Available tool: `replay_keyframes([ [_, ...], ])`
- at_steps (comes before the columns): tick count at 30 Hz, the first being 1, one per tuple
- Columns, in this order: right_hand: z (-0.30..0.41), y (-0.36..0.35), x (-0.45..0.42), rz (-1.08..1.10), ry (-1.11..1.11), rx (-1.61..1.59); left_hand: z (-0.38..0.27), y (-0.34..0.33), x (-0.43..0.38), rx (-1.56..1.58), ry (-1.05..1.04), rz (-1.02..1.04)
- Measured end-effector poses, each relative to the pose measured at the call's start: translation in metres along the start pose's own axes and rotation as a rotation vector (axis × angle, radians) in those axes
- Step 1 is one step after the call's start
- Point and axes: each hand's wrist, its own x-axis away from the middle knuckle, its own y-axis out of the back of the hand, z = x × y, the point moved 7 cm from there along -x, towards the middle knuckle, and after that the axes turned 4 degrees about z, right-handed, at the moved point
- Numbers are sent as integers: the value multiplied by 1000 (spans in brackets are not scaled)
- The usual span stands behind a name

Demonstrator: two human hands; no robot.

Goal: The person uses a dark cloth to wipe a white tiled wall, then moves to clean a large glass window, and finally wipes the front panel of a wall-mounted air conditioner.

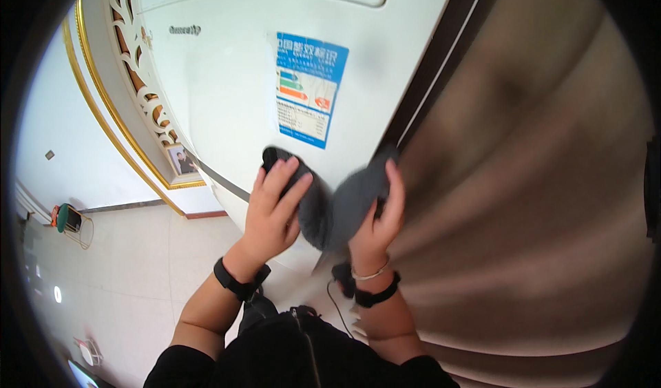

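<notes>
Both my hands are on a pair of dark grey soft items [330,207], perhaps slippers or shoes; blur leaves their exact kind unclear. On the left side, my left hand [276,210] grips one with its fingers spread over the top. My right hand [379,220] holds the other from its right side, thumb and fingers partly hidden behind it. The two items touch or nearly touch at their lower ends. Just beyond them stands a large white appliance [227,88], bearing a blue and white energy label [310,93].
A brown curtain or cloth [516,207] fills the right side, beside a dark vertical edge strip [439,52]. A framed photo [182,161] stands in a gold-trimmed niche at the left. A stool with a green seat [63,217] is on the tiled floor [139,264]. A thin cable [335,305] hangs near my waist.
</notes>
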Motion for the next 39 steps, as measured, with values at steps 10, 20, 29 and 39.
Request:
replay_keyframes([
  [10, -2, -8, 34, -125, -68, 113, 4, -7, 8, 1, -44, 12],
  [20, -4, -28, 79, -48, 154, 392, 12, -11, 23, 22, 13, 129],
  [29, 5, -24, 72, -1, 120, 384, 11, 13, -14, -51, 0, -45],
  [39, -1, -53, 96, 97, 373, 543, 32, -4, 12, -148, -12, 24],
])
